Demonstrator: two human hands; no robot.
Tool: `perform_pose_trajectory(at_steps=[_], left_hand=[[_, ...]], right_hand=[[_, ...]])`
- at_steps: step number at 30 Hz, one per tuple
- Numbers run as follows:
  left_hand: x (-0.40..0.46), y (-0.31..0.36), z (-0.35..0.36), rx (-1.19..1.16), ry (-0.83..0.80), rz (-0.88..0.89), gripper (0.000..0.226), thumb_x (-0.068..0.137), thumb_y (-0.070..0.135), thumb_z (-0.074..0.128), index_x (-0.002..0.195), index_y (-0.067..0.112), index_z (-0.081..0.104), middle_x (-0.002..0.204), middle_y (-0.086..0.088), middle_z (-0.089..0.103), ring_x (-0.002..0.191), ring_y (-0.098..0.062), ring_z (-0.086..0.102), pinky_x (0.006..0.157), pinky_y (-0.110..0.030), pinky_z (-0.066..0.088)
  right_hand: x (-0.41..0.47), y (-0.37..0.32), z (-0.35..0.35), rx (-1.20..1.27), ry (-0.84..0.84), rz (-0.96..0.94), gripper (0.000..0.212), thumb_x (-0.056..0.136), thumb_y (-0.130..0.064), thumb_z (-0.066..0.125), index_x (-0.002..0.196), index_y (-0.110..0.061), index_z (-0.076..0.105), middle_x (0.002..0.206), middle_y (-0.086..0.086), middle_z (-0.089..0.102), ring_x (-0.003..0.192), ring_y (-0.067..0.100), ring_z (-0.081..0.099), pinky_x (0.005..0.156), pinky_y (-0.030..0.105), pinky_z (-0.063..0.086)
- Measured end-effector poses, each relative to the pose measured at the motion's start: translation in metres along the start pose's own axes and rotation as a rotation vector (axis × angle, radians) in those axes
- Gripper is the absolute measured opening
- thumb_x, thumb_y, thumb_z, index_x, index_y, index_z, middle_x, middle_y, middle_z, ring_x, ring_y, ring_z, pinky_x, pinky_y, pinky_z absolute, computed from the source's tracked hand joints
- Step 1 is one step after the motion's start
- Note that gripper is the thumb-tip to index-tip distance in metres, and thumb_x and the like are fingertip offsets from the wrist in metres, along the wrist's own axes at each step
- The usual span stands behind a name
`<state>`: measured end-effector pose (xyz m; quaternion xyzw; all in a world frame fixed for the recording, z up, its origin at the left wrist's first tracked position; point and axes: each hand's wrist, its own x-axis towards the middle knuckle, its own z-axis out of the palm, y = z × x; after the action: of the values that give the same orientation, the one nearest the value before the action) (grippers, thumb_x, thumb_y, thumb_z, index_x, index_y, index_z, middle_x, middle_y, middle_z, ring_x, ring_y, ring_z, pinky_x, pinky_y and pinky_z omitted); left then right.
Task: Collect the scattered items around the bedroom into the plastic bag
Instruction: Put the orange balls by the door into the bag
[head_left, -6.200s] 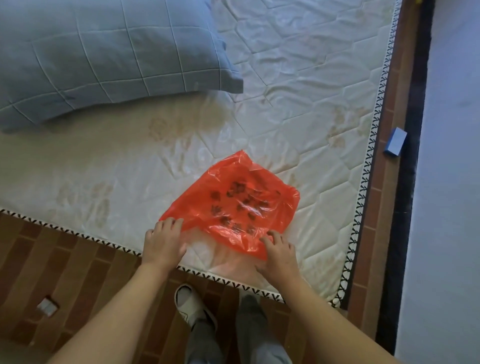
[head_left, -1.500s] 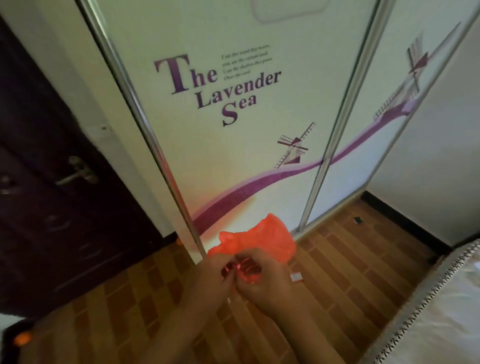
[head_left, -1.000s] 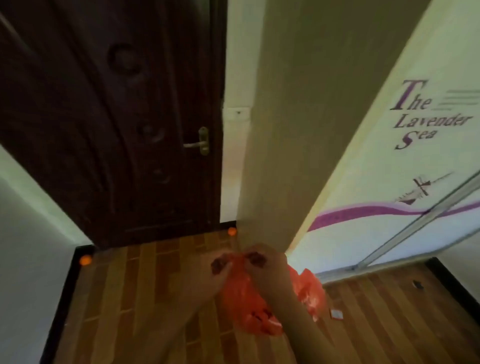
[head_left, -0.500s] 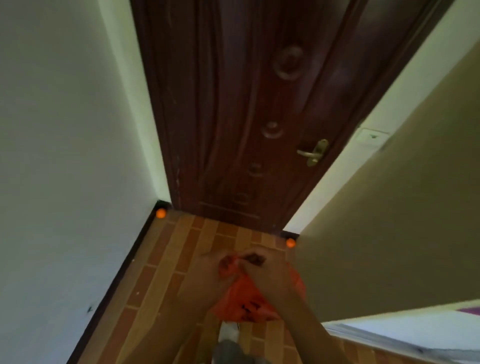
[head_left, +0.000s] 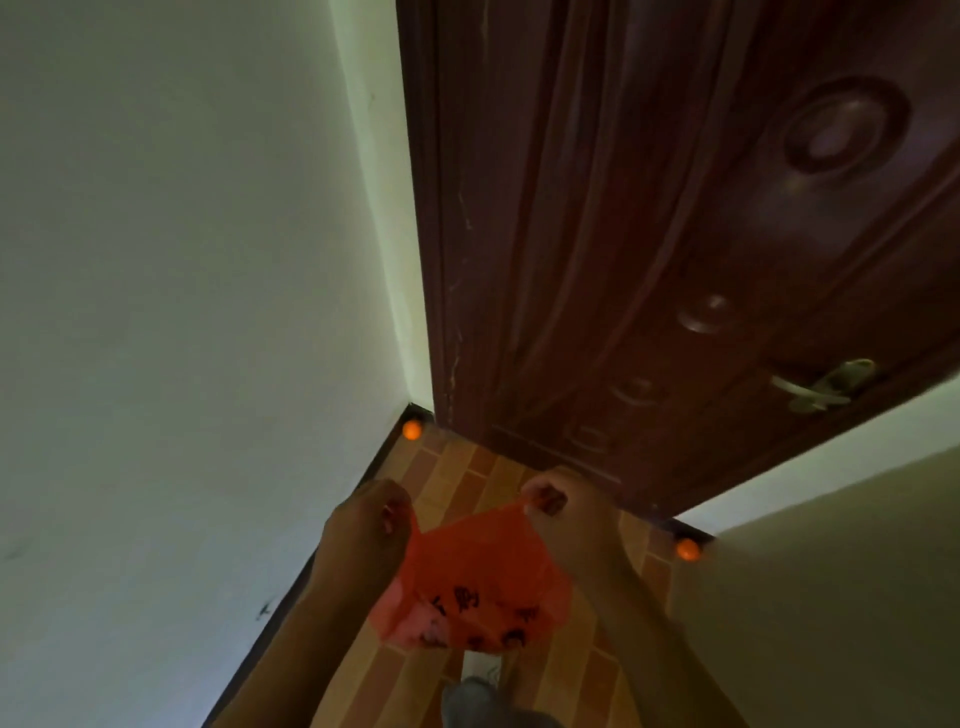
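Observation:
A red plastic bag (head_left: 480, 582) with dark print hangs in front of me above the floor. My left hand (head_left: 366, 525) pinches its left top edge and my right hand (head_left: 563, 506) pinches its right top edge, the two held apart so the mouth is spread. A small orange ball (head_left: 413, 429) lies on the floor in the far left corner where wall meets door. Another orange ball (head_left: 688, 549) sits by the door frame's right foot, against the beige panel.
A dark wooden door (head_left: 675, 249) with a brass handle (head_left: 821, 387) stands shut ahead. A white wall (head_left: 182, 312) runs along the left, a beige panel (head_left: 831, 597) on the right. Brown tiled floor (head_left: 462, 478) forms a narrow passage; my legs show below.
I have turned from the mattress past the wardrobe to face the door. My hands, together at the bag's top half a second ago, have pulled apart and spread its mouth.

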<state>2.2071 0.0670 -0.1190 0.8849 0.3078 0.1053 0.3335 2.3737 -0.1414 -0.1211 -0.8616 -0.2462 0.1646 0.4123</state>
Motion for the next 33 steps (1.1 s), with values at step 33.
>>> perform_pose_trajectory(at_steps=[33], left_hand=[[0.355,-0.267,0.124,0.189,-0.366,0.013,0.018,0.083,0.006,0.07,0.094,0.017,0.061,0.095,0.002,0.05,0.069,-0.02,0.058,0.063,-0.037,0.055]], right_hand=[[0.297,0.157,0.222,-0.299,-0.142,0.275,0.043,0.074,0.0,0.082,0.115,-0.007,0.07,0.117,0.009,0.057,0.106,0.029,0.063,0.089,0.037,0.055]])
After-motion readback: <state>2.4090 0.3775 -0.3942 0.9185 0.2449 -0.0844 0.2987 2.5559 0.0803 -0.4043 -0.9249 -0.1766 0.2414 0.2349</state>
